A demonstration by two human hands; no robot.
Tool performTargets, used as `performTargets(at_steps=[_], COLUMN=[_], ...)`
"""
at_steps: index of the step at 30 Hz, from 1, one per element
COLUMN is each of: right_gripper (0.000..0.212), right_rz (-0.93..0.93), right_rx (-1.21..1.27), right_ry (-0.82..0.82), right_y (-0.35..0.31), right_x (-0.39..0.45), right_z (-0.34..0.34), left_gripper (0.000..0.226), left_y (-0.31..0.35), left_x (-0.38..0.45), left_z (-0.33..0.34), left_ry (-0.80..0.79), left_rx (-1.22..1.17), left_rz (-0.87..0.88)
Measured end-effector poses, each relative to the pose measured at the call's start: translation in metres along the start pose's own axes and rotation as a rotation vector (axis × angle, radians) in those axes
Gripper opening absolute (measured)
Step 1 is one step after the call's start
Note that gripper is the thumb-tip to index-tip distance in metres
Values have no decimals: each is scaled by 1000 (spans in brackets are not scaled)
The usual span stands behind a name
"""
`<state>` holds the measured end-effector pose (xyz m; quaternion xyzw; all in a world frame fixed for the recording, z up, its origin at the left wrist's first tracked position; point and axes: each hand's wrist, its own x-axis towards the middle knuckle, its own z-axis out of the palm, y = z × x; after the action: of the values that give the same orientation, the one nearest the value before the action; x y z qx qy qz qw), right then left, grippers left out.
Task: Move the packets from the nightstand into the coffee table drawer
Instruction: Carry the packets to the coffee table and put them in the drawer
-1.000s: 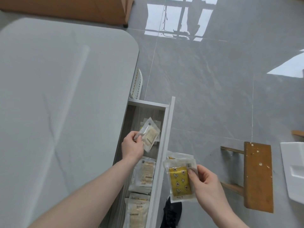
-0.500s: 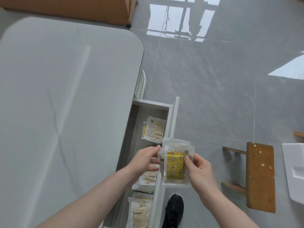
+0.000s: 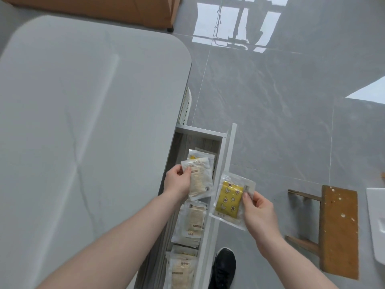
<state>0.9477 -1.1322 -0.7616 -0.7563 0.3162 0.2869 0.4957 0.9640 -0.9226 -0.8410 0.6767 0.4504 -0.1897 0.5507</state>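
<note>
Grey glossy floor tiles (image 3: 281, 113), window glare at the far side; pale grey table (image 3: 83, 122) fills the left of the head view. Coffee table drawer (image 3: 226, 163) is pulled out from the table's right edge and carries packets along its length: a pair at the far end (image 3: 205, 156), a stack at the middle (image 3: 192, 223), more at the near end (image 3: 181, 270).

Left hand (image 3: 177, 183): fingers curled, thumb pinching the left edge of a beige packet (image 3: 200, 180), held over the drawer's middle, just above the far pair. Right hand (image 3: 257, 209): thumb and fingers pinching the right edge of a yellow packet (image 3: 230, 198), with what looks like more clear sleeves stacked behind it; held outside the drawer, just past its front panel, over the floor.

Step in hand, my read: lay the beige packet in the drawer. To do it well, I'd lower it flat into the bare stretch between the far pair and the middle stack, release low so it doesn't slide, and keep it below the drawer walls so the drawer can close. Then bring the yellow one in over the front panel.

Labels: beige packets show a dark band and small print, too small to read. Yellow packet shows star and round cartoon marks; no legible brand.

Wooden stool (image 3: 337, 230) and black shoe (image 3: 224, 268) on the floor, right of the drawer.
</note>
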Motion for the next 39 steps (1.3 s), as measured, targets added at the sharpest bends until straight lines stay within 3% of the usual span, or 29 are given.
performTargets(at_steps=[7,10,13,15,19,24,26,29,33,35,39], right_gripper=[30,31,30,29,23,23,21,11,22,24,26], right_rz=[14,2,0,-6,-10,2,6,21,89,111,115], right_rx=[36,26,32,56,103,116,89,88,117,129,120], right_ry=[-71,-79,-70,-73,-85,-62,-63,-43,-38,-44,-24], right_y=[5,8,9,7,1,-6,-9,-5,2,6,13], right_x=[4,5,7,7,9,17,18,18,7,-2,-24], right_z=[-2,-2,-1,0,3,14,17,17,11,9,2], left_gripper=[21,33,63,69,46,23,14,11,13,22,57], left_y=[12,11,3,-1,1,5,1,-4,4,6,1], left_x=[34,42,49,47,9,-50,-53,-37,-8,1,-2], left_z=[24,30,31,28,17,7,6,7,17,24,28], left_ry=[49,23,-49,-44,-27,-430,-373,-118,164,148,-40], left_rx=[168,209,441,543,338,61,63,31,60,145,584], left_rz=[70,73,51,54,178,97,123,142,131,119,110])
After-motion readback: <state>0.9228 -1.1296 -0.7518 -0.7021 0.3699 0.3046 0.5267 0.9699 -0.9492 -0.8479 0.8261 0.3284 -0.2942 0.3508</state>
